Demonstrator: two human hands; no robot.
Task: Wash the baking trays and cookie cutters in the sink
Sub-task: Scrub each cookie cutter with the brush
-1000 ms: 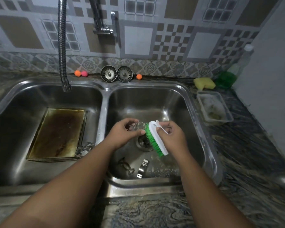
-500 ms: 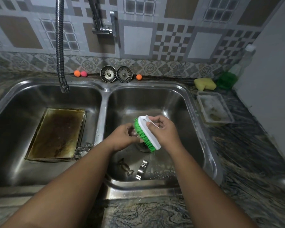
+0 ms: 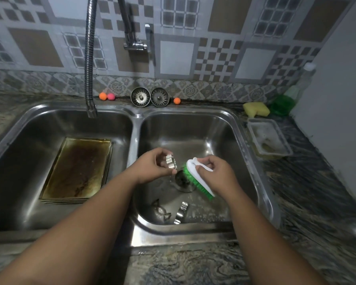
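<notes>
The drain [image 3: 183,182] sits in the floor of the right basin of a steel double sink [image 3: 138,116]. Just above and left of the drain, the left hand [image 3: 152,167] holds a small fluted metal cookie cutter [image 3: 171,161], its fingers [image 3: 162,153] curled over the top and the thumb pressing from below. Just right of the drain, the right hand [image 3: 216,173] grips a scrub brush [image 3: 191,175] by its white handle, fingers wrapped round it, the green bristles facing left and hanging over the drain, a little apart from the held cutter. Nearer the person than the drain, two more cutters lie on the wet basin floor: a wire-like one [image 3: 160,211] and a band-shaped one [image 3: 181,211] just beside it. Far left of the drain, in the other basin, a stained brown baking tray [image 3: 76,169] lies flat. Beyond the drain, on the desk [image 3: 193,264] along the tiled wall, two strainer plugs [image 3: 140,97] lean side by side; off to the right beyond it are a yellow sponge [image 3: 256,109], a bottle of green soap [image 3: 284,101] and a cloudy plastic tub [image 3: 268,140].
</notes>
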